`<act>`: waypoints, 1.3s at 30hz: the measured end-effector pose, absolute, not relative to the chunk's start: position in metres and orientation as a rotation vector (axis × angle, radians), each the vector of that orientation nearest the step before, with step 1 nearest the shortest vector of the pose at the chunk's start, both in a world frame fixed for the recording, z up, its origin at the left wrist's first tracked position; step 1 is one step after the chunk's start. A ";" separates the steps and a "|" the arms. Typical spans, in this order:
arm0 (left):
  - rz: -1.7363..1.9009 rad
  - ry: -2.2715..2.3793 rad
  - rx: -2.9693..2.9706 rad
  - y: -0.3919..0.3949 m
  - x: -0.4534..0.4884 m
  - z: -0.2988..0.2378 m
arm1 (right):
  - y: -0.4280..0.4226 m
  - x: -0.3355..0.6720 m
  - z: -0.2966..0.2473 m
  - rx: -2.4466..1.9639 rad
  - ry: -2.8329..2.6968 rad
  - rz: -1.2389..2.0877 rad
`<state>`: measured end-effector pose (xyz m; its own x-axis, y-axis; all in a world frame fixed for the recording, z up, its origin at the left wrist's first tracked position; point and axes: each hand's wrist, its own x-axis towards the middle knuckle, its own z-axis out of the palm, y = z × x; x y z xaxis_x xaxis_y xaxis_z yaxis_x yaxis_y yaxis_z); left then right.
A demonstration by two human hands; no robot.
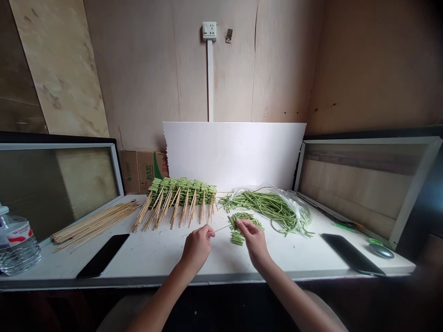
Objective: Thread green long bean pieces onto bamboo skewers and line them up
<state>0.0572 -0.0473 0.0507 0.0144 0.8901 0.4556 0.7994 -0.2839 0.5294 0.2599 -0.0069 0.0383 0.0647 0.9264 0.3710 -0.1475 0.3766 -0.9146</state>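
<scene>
My left hand (200,243) is closed, pinching a thin bamboo skewer (221,228) that slants up to the right. At the skewer's far end, my right hand (254,240) has its thumb and fingers pressed together. What they pinch blends with the green behind, so I cannot make it out. Cut long bean pieces (254,218) lie in a small pile just beyond my right fingertips. A short row of bean pieces (237,238) lies side by side, left of that hand. Further back on the left, finished bean skewers (187,189) are stacked with their sticks towards me.
Bare skewers (97,224) lie at the left, near a water bottle (19,244) and a black phone (103,256). Whole long beans (270,207) spill from a clear plastic bag (301,205). Another phone (351,253) and a mouse (380,250) are at the right. A white board (235,154) stands behind.
</scene>
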 end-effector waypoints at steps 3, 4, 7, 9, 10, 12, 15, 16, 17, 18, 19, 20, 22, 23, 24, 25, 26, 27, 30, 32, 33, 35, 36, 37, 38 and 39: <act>1.135 1.813 2.126 -0.048 0.054 0.054 | 0.000 0.270 0.042 -0.826 -1.308 0.994; 1.145 1.820 2.121 -0.047 0.051 0.055 | 0.003 0.274 0.042 -0.827 -1.353 0.980; 1.177 1.844 2.104 -0.044 0.044 0.056 | 0.016 0.289 0.038 -0.870 -1.547 0.831; 1.179 1.861 2.084 -0.041 0.039 0.055 | 0.022 0.299 0.034 -0.938 -1.717 0.687; 1.179 1.867 2.073 -0.040 0.037 0.054 | 0.025 0.303 0.032 -0.974 -1.810 0.621; 1.178 1.872 2.058 -0.037 0.035 0.053 | 0.026 0.309 0.029 -1.043 -1.991 0.518; 1.168 1.875 2.055 -0.037 0.034 0.053 | 0.024 0.311 0.026 -1.139 -2.170 0.410; 1.160 1.877 2.054 -0.037 0.034 0.053 | 0.023 0.310 0.025 -1.164 -2.198 0.378; 1.150 1.878 2.053 -0.038 0.034 0.054 | 0.022 0.309 0.025 -1.182 -2.216 0.350; 1.141 1.879 2.050 -0.038 0.035 0.054 | 0.022 0.307 0.024 -1.195 -2.229 0.327; 1.131 1.879 2.045 -0.039 0.035 0.055 | 0.021 0.306 0.023 -1.205 -2.238 0.313; 1.123 1.880 2.041 -0.040 0.035 0.055 | 0.021 0.305 0.022 -1.217 -2.242 0.303; 1.111 1.878 2.041 -0.040 0.036 0.056 | 0.022 0.303 0.020 -1.251 -2.246 0.295; 1.107 1.876 2.045 -0.040 0.036 0.055 | 0.022 0.302 0.019 -1.273 -2.247 0.292; 1.104 1.871 2.050 -0.040 0.036 0.055 | 0.023 0.301 0.018 -1.297 -2.249 0.286; 1.100 1.865 2.055 -0.040 0.036 0.055 | 0.023 0.300 0.016 -1.320 -2.249 0.275; 1.097 1.861 2.059 -0.040 0.036 0.055 | 0.023 0.299 0.015 -1.340 -2.249 0.260; 1.092 1.859 2.061 -0.040 0.037 0.055 | 0.023 0.299 0.014 -1.352 -2.252 0.245; 1.074 1.862 2.068 -0.040 0.038 0.055 | 0.023 0.297 0.012 -1.351 -2.250 0.222; 1.059 1.865 2.073 -0.041 0.039 0.055 | 0.024 0.297 0.010 -1.344 -2.233 0.222; 1.053 1.864 2.074 -0.041 0.039 0.056 | 0.025 0.297 0.009 -1.338 -2.232 0.220; 1.041 1.867 2.071 -0.042 0.039 0.056 | 0.025 0.297 0.007 -1.326 -2.250 0.216; 1.036 1.868 2.069 -0.042 0.039 0.056 | 0.025 0.297 0.006 -1.322 -2.268 0.211; 1.033 1.868 2.070 -0.042 0.039 0.056 | 0.025 0.297 0.006 -1.331 -2.280 0.200; 1.035 1.865 2.073 -0.042 0.039 0.056 | 0.025 0.296 0.006 -1.351 -2.284 0.184; 1.039 1.859 2.078 -0.041 0.038 0.055 | 0.024 0.296 0.007 -1.375 -2.285 0.165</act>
